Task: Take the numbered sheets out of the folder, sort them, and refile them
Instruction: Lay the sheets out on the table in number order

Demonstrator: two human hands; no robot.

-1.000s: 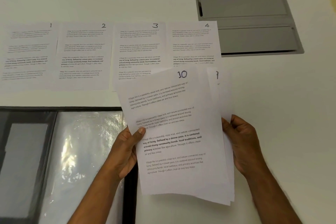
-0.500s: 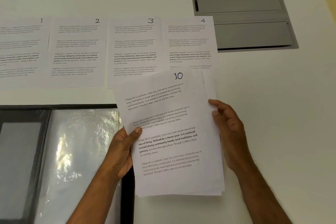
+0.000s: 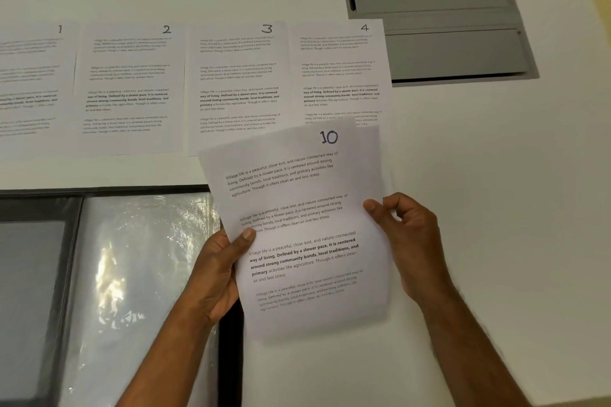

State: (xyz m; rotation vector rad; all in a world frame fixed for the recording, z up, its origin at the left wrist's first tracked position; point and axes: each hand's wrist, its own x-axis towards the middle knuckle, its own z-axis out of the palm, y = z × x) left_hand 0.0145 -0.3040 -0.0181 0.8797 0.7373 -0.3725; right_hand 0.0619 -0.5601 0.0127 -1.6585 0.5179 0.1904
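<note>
Four laid out: we see sheet 1 [image 3: 29, 82], sheet 2 [image 3: 130, 86], sheet 3 [image 3: 236, 82] and sheet 4 [image 3: 340, 73] in a row across the far side of the white table [image 3: 496, 208], in order from left to right.
Folder: the folder [image 3: 109, 274] lies open at near left, its clear sleeve showing no sheet that we can make out.
Held stack: the stack [image 3: 304, 235], with sheet 10 on top, is tilted just right of the folder.
Left hand: our left hand [image 3: 218, 274] grips the stack's left edge, thumb on top.
Right hand: our right hand [image 3: 406, 241] pinches the right edge, fingers curled.
Progress: we judge removal done and sorting under way; the rest of the sorting and all refiling remain.
Hatch: a grey cable hatch [image 3: 439, 23] sits at far right.
</note>
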